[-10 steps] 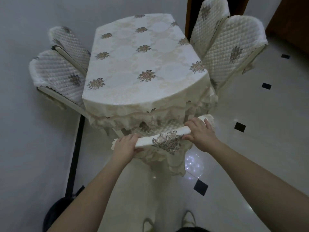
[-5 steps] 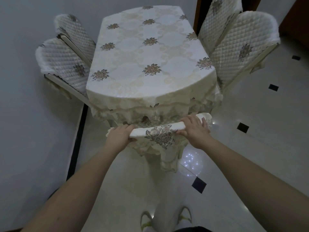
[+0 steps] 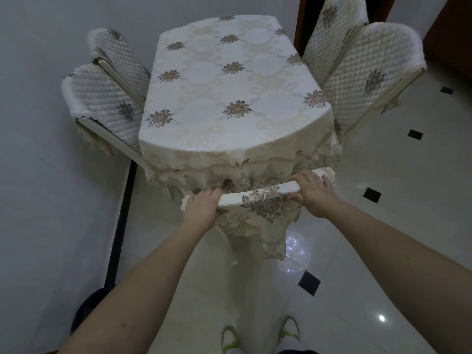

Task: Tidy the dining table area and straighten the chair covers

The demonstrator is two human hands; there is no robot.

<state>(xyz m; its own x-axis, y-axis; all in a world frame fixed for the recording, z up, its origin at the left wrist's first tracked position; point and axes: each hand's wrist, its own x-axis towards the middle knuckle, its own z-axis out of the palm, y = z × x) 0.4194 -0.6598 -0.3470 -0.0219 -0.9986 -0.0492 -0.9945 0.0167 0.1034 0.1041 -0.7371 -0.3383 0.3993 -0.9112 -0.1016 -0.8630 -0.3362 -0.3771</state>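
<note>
A dining table [image 3: 229, 98] stands ahead under a cream cloth with embroidered flowers. The near chair is pushed in at its front end, and its top rail wears a cream cover [image 3: 265, 203] with a large flower and a scalloped hem. My left hand [image 3: 201, 209] grips the rail's left end through the cover. My right hand [image 3: 314, 192] grips the right end, fingers over the far side. The chair's seat is hidden below the cloth.
Two chairs with quilted covers [image 3: 107, 98] lean against the table's left side, two more [image 3: 367, 77] against its right. A grey wall with a black skirting [image 3: 120, 226] runs on the left. Glossy tiled floor [image 3: 383, 226] lies to the right. My shoes [image 3: 229, 338] show below.
Both hands have kept their grip on the covered rail. The view has shifted slightly, and the chair top sits closer under the table's edge.
</note>
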